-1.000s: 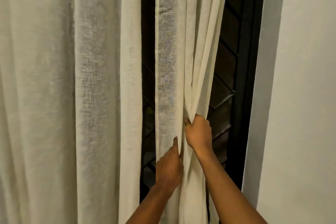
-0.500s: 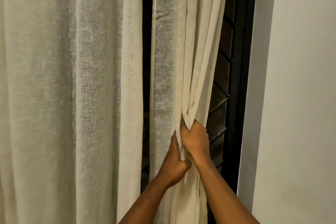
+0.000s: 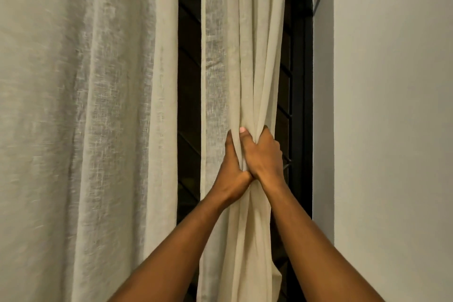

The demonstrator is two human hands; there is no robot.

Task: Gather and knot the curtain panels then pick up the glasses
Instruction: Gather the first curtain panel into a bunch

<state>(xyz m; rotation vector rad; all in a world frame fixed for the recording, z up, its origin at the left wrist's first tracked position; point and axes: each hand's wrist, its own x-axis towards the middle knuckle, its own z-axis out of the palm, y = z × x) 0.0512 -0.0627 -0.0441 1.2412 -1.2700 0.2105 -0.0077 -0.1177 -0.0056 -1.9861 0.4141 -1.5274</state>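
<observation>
Curtain panel before the window is being clutched in a bunch by the right hand and now also by the left hand, flat earlier, so gathering is likely being completed for knotting.

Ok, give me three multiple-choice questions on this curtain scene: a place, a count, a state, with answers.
1. Where is the gathered cream linen curtain panel relative to the loose cream linen panel? A left; B right; C behind.
2. How many hands grip the gathered panel? A none; B one; C two.
3. The gathered panel is: A knotted; B bunched, unknotted; C on the floor.
1 B, it hangs nearer the white wall; 2 C, the left hand and right hand both clutch it; 3 B, folds run straight through the grip, no knot shows.
</observation>
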